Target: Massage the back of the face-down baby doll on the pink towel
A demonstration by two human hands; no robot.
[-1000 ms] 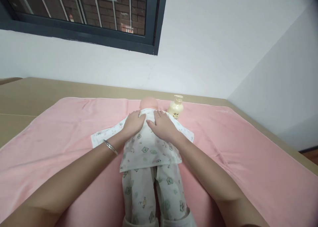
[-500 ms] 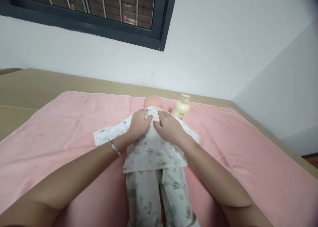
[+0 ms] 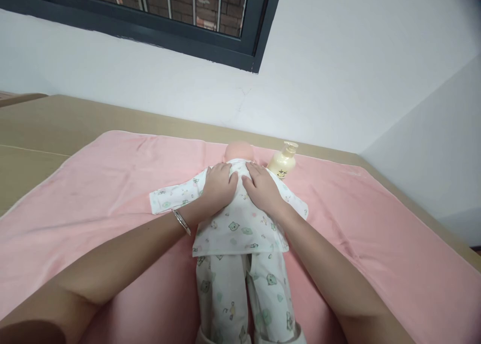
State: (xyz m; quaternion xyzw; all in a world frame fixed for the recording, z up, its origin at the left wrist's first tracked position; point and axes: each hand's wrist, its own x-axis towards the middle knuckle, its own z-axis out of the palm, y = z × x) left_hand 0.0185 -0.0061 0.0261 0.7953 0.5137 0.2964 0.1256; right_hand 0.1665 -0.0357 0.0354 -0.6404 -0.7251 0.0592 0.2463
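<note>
White-clad, our doll [image 3: 240,211] seems light, best held by its torso [image 3: 244,236], where left hand [image 3: 220,187] and right hand [image 3: 265,189] lie flat.

No text is legible; dark marks [image 3: 281,174] on the pump bottle [image 3: 284,159], just beyond the right grip [image 3: 263,187], are too small.

Your left wrist [image 3: 194,214]: silver bangle [image 3: 181,221], slim, rounded, shiny, looking like narrow bands side by side (grooves or separate rings, you can't tell from here). Your left hand [image 3: 220,186] and right hand [image 3: 265,189] bare. Your left forearm [image 3: 128,253] and right forearm [image 3: 326,253] bare too, tapering toward wrists. At bottom left corner of your view, dark curved patch [image 3: 32,332], sleeve or shadow, too unclear to tell.
</note>
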